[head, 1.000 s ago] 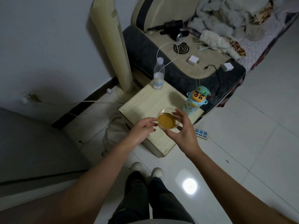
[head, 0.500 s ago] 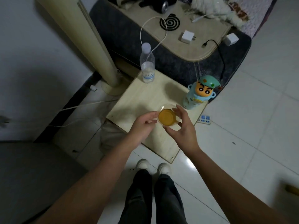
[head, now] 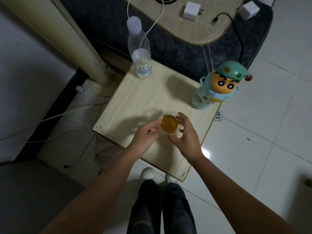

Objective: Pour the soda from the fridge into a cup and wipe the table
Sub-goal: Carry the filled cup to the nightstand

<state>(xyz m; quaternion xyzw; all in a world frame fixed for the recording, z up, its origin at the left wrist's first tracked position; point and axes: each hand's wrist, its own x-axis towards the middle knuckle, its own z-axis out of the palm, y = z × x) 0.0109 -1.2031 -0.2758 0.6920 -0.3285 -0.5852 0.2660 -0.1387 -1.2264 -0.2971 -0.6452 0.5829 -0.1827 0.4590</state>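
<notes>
Set the cup down level and slowly: it is a clear, thin-looking one, filled with amber soda close to the rim, so by my judgement any tilt or squeeze will slop it onto the table. Lower it straight, feel the base meet the wood, then loosen your fingers outward instead of lifting them past the rim.

Your right hand curls round the cup from its 3 to 6 o'clock side, fingertips on the wall and thumb near the lower edge, a light hold. Your left hand sits at the cup's 9 o'clock, fingers loosely curled, tips just at the wall; whether they actually touch I cannot tell.

The cup is over the near half of the table, with the water bottle at its 11 o'clock and the cartoon flask at its 2 o'clock, both well apart.
</notes>
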